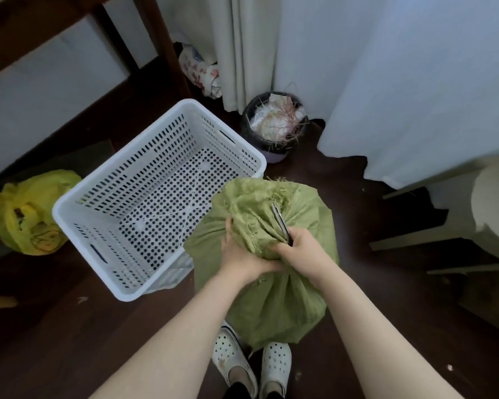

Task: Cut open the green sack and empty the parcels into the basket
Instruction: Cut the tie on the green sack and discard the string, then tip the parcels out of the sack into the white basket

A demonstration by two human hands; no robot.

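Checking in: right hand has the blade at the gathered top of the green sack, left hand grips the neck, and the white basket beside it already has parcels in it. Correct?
Not quite. The head view shows the white basket holding no parcels; its perforated floor is bare. The rest stands: the right hand holds the blade at the gathered top of the green sack, and the left hand grips the neck.

There is a single view, from a wide-angle camera worn on the person's head. It looks forward and steeply down, so both forearms run up from the bottom edge to the hands at the middle, close to the lens. The floor (pixel 70 355) fills the lower frame, with the person's shoes (pixel 251 361) almost straight below. Toward the top the view reaches the wall and the curtains (pixel 242 47), whose vertical lines lean and bow with the wide lens.
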